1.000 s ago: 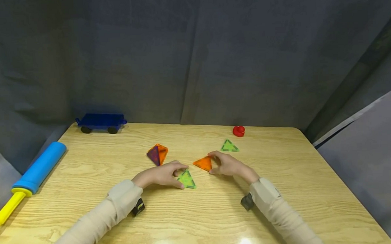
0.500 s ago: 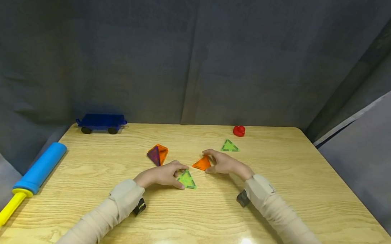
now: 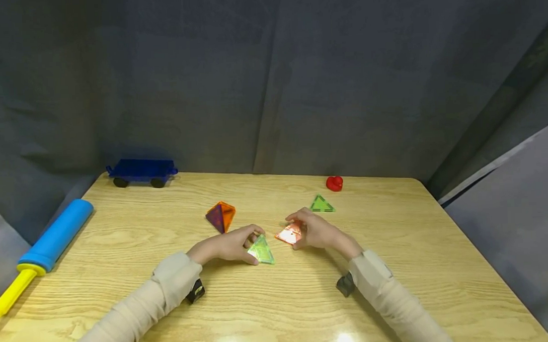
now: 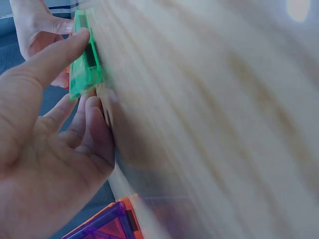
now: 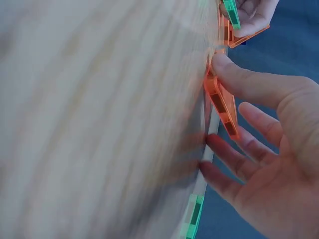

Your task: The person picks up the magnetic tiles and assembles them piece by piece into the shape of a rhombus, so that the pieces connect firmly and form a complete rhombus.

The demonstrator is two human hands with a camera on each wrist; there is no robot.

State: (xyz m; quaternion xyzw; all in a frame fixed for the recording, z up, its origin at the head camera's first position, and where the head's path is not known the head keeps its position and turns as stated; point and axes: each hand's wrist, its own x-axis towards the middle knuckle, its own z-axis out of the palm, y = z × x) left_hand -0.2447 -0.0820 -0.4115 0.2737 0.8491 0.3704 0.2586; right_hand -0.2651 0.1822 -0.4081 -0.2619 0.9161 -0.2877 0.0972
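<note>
My left hand (image 3: 231, 244) pinches a translucent green triangular magnetic tile (image 3: 261, 250) between thumb and fingers, tilted just off the wooden table. Across from it, my right hand (image 3: 319, 230) pinches an orange triangular magnetic tile (image 3: 289, 234), which catches a bright glare in the head view. In the right wrist view, the orange tile (image 5: 221, 102) leans at an angle, one edge near the tabletop. A small gap separates the two held tiles. Behind my left hand stands a joined orange and purple tile piece (image 3: 220, 216). Another green triangle tile (image 3: 322, 204) lies flat beyond my right hand.
A blue wheeled toy wagon (image 3: 142, 171) stands at the back left corner. A blue and yellow pump-like toy (image 3: 58, 234) lies along the left edge. Near the back edge sits a small red toy (image 3: 334, 183). Dark cloth (image 3: 343, 78) hangs behind the table (image 3: 394, 227).
My right hand shifted slightly left, then back right, with the orange tile, whose face now tilts into the light and glares. My left hand has barely moved; its green tile is tipped slightly.
</note>
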